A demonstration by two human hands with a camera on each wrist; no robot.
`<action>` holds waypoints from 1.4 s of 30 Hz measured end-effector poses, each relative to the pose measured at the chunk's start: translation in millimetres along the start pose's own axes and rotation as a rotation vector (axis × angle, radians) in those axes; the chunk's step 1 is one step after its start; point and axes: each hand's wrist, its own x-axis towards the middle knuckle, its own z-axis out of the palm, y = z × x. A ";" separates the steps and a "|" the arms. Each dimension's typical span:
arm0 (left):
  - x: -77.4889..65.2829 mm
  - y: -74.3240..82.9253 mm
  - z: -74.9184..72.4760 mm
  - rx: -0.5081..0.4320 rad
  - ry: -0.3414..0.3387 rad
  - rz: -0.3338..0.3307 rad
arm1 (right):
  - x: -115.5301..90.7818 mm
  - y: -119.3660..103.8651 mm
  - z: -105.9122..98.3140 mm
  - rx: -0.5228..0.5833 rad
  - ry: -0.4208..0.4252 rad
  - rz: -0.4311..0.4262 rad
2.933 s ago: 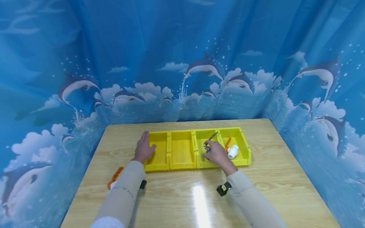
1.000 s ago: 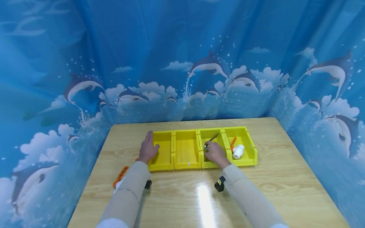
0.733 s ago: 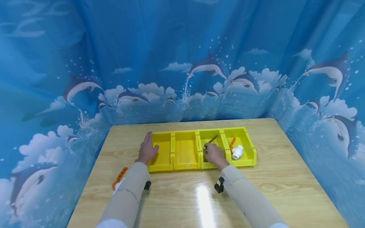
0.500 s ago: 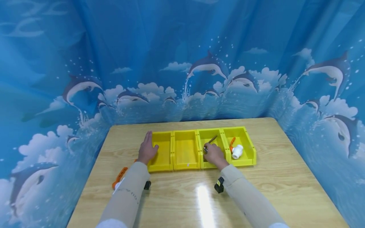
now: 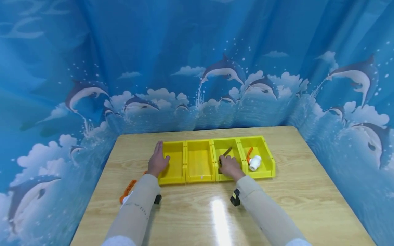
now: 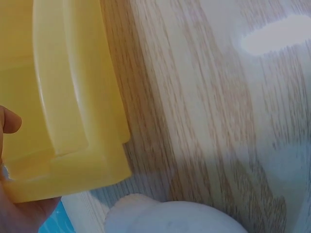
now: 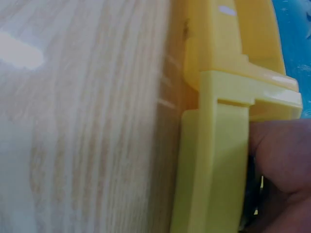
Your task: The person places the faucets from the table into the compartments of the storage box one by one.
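In the head view, my left hand [image 5: 158,161] rests on the outer wall of the leftmost yellow bin [image 5: 173,179]. Its fingers lie straight along that wall, while the thumb [image 6: 10,121] reaches over the inside. Within the third bin [image 5: 223,143], my right hand [image 5: 231,166] holds a slim dark tool [image 5: 227,151] whose narrow end points up and right. The hand covers most of this tool, so its kind is unclear. Close by in the right wrist view, a dark part [image 7: 251,191] shows between the curled fingers and the bin's front wall.
The rightmost bin [image 5: 268,160] contains a white pipe fitting [image 5: 254,163] and an orange piece [image 5: 249,154]. Another orange piece [image 5: 127,190] and a white part lie left of my left sleeve, partly hidden. A dolphin-print curtain [image 5: 197,102] encloses the wooden table [image 5: 197,208].
My right hand has lowered the dark tool deeper into the third bin; its silver part, visible earlier, is now hidden. My left hand stays on the leftmost bin. The head view shifted slightly.
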 end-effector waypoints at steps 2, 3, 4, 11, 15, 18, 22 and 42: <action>1.2 -2.4 0.3 -0.004 0.003 0.005 | 0.4 -0.2 1.4 -0.017 -0.011 -0.003; 1.5 -3.5 0.2 -0.004 0.003 0.007 | 0.5 -0.4 2.1 -0.023 -0.011 -0.005; 1.7 -4.5 0.1 -0.004 0.003 0.010 | 0.7 -0.7 2.7 -0.025 -0.009 -0.005; -0.3 -7.0 -2.6 -0.032 0.008 0.016 | 0.5 -3.6 6.3 -0.023 0.010 -0.006; -0.5 -6.0 -3.2 -0.023 0.006 0.021 | -1.2 -5.2 5.4 -0.017 0.011 0.006; -0.7 -5.4 -3.2 -0.021 0.001 0.020 | -1.8 -5.4 4.8 -0.012 0.003 0.012; -1.6 -4.5 -3.6 -0.033 -0.001 0.020 | -2.0 -5.4 4.2 -0.001 -0.006 0.020; -0.4 -3.2 -0.4 -0.054 -0.003 0.019 | -2.2 -1.1 8.3 0.031 0.043 0.033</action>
